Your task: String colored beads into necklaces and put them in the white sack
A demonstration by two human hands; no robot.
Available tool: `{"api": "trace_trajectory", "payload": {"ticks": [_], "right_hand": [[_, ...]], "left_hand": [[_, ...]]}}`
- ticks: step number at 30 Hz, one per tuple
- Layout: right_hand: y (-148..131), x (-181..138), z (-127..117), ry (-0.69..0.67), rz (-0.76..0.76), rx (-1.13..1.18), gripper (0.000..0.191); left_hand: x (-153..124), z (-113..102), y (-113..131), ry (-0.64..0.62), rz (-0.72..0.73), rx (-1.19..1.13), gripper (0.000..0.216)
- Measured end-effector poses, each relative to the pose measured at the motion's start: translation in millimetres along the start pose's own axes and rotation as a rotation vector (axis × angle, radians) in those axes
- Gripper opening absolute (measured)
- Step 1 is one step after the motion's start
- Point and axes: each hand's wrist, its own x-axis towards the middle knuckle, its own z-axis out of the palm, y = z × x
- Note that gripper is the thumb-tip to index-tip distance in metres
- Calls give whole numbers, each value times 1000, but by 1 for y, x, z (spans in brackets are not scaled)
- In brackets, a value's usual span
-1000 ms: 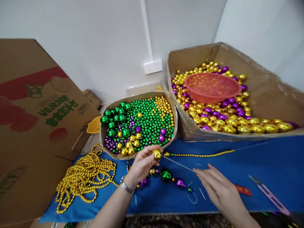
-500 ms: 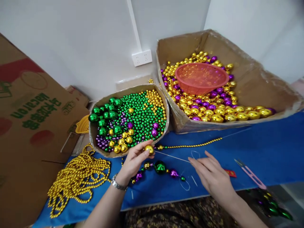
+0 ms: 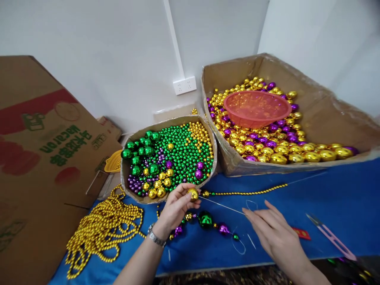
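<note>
At the near edge of the smaller cardboard box, a gold ball bead sat pinched between the thumb and fingertips of the left hand, lifted just above the blue surface. A thin needle or wire ran from the bead's right side down and to the right, its long axis slanting toward the right hand, so the bead lay up and to the left of that hand with the wire bridging the gap. The right hand's fingers were stretched almost flat, their tips at the wire's far end; whether they actually gripped it was too fine to tell. The left hand was plainly the nearer one, being already closed on the bead.

Just beside the bead, a strand of small gold beads trailed rightward across the surface. Under the left hand lay a strung run of larger beads, green, purple and gold. The smaller box held loose green, gold and purple beads. A larger box behind it carried gold and purple balls with a red plastic bowl resting on them. A heap of gold bead chains lay to the left, and pink thread snips lay well off to the right.
</note>
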Motion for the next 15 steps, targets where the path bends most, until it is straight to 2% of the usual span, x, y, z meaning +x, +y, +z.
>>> {"api": "trace_trajectory", "payload": {"ticks": [8, 15], "right_hand": [[-1, 1, -3, 18, -3, -5, 26], [1, -2, -4, 26, -19, -23, 26]], "left_hand": [[-1, 5, 1, 22, 41, 208, 32], [1, 5, 1, 11, -6, 22, 29]]}}
